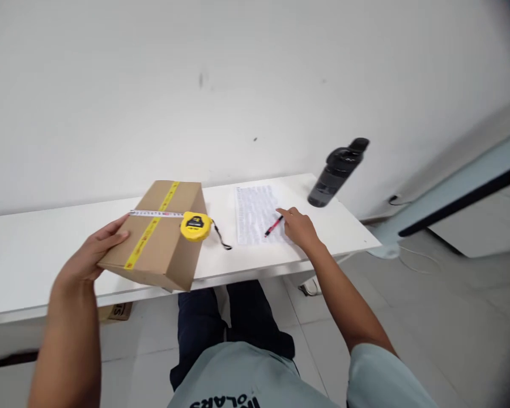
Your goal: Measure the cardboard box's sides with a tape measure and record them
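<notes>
Your spread left hand (94,255) braces the overhanging brown cardboard box (161,243); a slip could drop its yellow tape measure (195,225). Your right hand (300,228) half-curls at the slim red pen (273,226), grip unclear.

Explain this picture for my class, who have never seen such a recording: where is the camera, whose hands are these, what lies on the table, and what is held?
A person wears the camera on the head, so it looks down on their own bare hands. The left hand grips a cardboard box on the white table; a yellow tape measure lies on it, tape drawn across the top. The right hand rests on a printed sheet, fingers at a red pen; whether gripped is unclear. A dark bottle stands behind.
</notes>
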`<state>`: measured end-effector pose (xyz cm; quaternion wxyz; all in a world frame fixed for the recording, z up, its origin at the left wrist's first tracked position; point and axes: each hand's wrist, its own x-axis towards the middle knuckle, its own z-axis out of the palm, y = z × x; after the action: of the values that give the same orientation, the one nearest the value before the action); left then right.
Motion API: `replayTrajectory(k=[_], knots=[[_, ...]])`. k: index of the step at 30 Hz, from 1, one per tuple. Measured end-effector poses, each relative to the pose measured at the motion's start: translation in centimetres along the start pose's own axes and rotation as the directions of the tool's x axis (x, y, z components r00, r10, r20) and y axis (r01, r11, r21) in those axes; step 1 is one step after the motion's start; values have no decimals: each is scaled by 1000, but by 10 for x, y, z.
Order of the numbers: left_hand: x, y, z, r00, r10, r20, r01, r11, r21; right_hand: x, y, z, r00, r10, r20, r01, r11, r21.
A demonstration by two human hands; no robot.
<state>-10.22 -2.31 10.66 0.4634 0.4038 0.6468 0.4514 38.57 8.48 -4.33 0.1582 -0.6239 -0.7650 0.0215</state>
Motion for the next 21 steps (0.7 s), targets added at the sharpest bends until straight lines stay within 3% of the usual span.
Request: replayTrajectory(k=[3, 7, 10, 12, 13, 14, 16, 18, 21], knots=[[6, 1, -1, 997, -2, -82, 7, 998, 64, 9, 27, -4, 981, -29, 194, 66, 980, -189], [11, -1, -2, 994, -1, -108, 12, 995, 104, 26, 42, -2, 966, -108, 237, 145, 979, -145], [11, -1, -1, 995, -4, -101, 15, 994, 113, 27, 51, -1, 980, -82, 183, 105, 988, -117], [10, 1, -1, 996, 2, -91, 9, 992, 129, 19, 56, 0, 999, 5, 44, -4, 999, -36], [10, 1, -1, 997, 5, -83, 7, 990, 139, 12, 58, 2, 995, 72, -65, -65, 994, 90], [11, 1, -1, 997, 8, -76, 3, 989, 148, 3, 58, 4, 973, 156, -170, -107, 958, 265], [13, 0, -4, 998, 4, -55, 5, 986, 165, -15, 55, 8, 897, 346, -274, -118, 787, 606], [17, -3, -8, 998, -1, -55, 10, 985, 173, -32, 51, 13, 855, 465, -229, -133, 624, 770], [21, -6, -9, 999, 10, -35, -4, 984, 177, -46, 46, 17, 853, 512, -102, -176, 466, 867]])
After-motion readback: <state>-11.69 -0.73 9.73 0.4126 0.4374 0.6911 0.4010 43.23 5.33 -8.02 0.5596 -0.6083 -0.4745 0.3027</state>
